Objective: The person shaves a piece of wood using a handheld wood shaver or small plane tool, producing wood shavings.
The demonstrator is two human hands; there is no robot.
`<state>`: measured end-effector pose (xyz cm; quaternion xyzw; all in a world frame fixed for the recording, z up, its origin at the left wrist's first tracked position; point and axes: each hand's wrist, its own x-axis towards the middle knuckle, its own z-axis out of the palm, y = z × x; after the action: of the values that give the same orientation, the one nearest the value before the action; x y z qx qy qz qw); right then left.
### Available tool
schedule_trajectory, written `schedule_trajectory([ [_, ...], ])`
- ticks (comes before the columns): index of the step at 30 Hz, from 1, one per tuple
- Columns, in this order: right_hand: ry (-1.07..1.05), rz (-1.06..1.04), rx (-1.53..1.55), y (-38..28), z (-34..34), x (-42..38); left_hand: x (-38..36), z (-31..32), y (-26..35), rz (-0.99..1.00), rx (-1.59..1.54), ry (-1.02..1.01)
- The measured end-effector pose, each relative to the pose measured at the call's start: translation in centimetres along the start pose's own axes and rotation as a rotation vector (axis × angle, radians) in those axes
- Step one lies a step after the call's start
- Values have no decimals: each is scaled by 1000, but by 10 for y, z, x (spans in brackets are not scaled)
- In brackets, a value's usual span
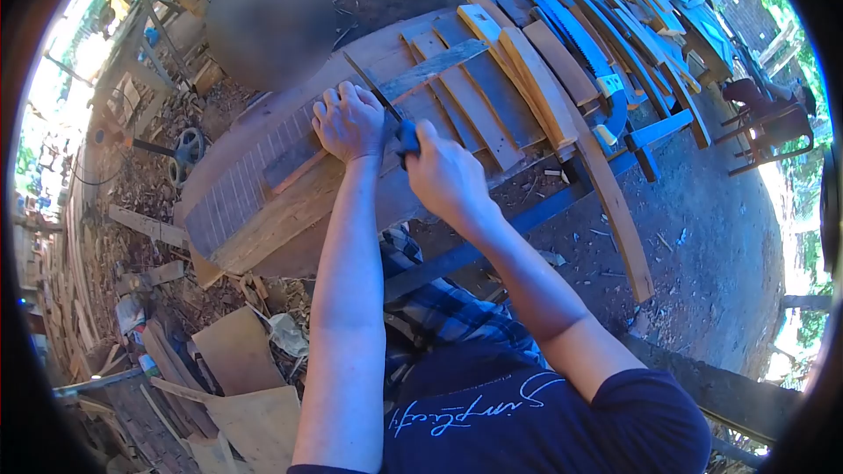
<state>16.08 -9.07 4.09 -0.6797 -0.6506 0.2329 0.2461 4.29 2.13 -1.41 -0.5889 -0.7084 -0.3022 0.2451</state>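
Note:
My right hand (446, 171) is wrapped round the dark handle of a hand saw (367, 77), whose thin blade is seen nearly edge-on and points away from me. The blade lies across a narrow wooden strip (436, 68); its teeth cannot be made out. Just left of the blade, my left hand (349, 125) bears down on the strip with its fingers curled over it. Under the strip are a thick plank (272, 226) and a board with pale cross lines (230, 202), on a wooden worktop (320, 79).
Several wooden pieces (479, 114) lie right of the saw. Farther right are a bow-shaped saw with a blue handle (615, 114) and a stack of long timber (606, 9). A long curved plank (615, 219) juts toward me. Scrap boards (237, 351) lie on the ground at lower left.

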Motion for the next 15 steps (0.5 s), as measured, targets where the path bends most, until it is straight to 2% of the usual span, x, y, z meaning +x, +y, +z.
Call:
schedule_trajectory([
  [2,81,-91,24,-3,17,38,5,-1,2,15,13,21],
  [4,91,-107,29,-3,17,41,6,-3,3,-59,26,-76],
  [8,15,-72,5,11,-3,-8,7,-2,3,-32,17,-22],
  [11,37,-46,23,8,4,-10,0,0,-1,12,-7,-10],
  [15,164,-172,33,5,30,42,5,0,1,-10,18,-39],
])
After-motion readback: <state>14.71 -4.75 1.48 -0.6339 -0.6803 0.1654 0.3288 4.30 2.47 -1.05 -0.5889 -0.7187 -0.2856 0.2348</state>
